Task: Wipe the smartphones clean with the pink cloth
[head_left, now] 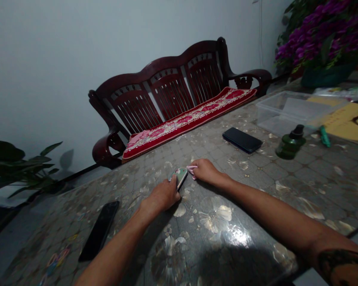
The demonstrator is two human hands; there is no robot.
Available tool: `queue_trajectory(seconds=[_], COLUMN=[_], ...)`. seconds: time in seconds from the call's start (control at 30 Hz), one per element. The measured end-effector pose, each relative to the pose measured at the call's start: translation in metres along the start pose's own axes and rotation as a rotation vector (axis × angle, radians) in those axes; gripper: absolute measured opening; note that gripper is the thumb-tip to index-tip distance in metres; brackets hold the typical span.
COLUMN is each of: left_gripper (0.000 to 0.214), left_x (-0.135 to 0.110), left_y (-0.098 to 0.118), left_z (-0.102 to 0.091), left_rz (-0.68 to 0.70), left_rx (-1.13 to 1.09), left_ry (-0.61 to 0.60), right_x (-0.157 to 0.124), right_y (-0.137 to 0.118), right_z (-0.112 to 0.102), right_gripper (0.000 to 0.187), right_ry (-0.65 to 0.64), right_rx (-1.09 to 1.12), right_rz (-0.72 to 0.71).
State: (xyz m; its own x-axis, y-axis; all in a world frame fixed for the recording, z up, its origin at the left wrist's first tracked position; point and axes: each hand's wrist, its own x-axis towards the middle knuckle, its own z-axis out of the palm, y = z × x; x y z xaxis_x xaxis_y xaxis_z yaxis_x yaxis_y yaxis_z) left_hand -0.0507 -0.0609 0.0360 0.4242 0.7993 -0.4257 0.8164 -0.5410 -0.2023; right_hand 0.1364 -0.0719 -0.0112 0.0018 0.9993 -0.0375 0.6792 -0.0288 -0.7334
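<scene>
My left hand (164, 194) is closed around a phone in a pale green patterned case (181, 174), tilted just above or on the table near its middle. Beside the phone's far end, my right hand (205, 171) pinches a small pink cloth (192, 169), most of which the fingers hide. The cloth is close to the phone's edge; whether they touch I cannot tell. Left of my left forearm lies a black phone (99, 231), face up. Another dark phone (242, 139) rests flat beyond my right hand.
A green pump bottle (290, 143) stands at the right, by a clear plastic box (276, 115), a green marker-like item (325, 136) and a yellow envelope (350, 121). Colourful small clips (57, 258) lie at lower left. A wooden bench (170, 93) backs the patterned table (214, 198).
</scene>
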Motion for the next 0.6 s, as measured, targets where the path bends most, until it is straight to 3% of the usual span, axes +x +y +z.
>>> queue_trajectory(seconds=[0.23, 0.43, 0.6], left_gripper=[0.054, 0.053, 0.056], left_x=[0.002, -0.007, -0.008], left_y=[-0.017, -0.020, -0.029], left_z=[-0.013, -0.013, -0.009], left_rz=[0.050, 0.066, 0.114], left_rx=[-0.109, -0.160, -0.187], left_ry=[-0.016, 0.027, 0.060], right_x=[0.005, 0.008, 0.006], right_y=[-0.003, -0.002, -0.003], right_z=[0.015, 0.030, 0.046], right_gripper=[0.037, 0.035, 0.030], right_ry=[0.187, 0.236, 0.286], right_rx=[-0.045, -0.090, -0.079], right_rz=[-0.280, -0.384, -0.585])
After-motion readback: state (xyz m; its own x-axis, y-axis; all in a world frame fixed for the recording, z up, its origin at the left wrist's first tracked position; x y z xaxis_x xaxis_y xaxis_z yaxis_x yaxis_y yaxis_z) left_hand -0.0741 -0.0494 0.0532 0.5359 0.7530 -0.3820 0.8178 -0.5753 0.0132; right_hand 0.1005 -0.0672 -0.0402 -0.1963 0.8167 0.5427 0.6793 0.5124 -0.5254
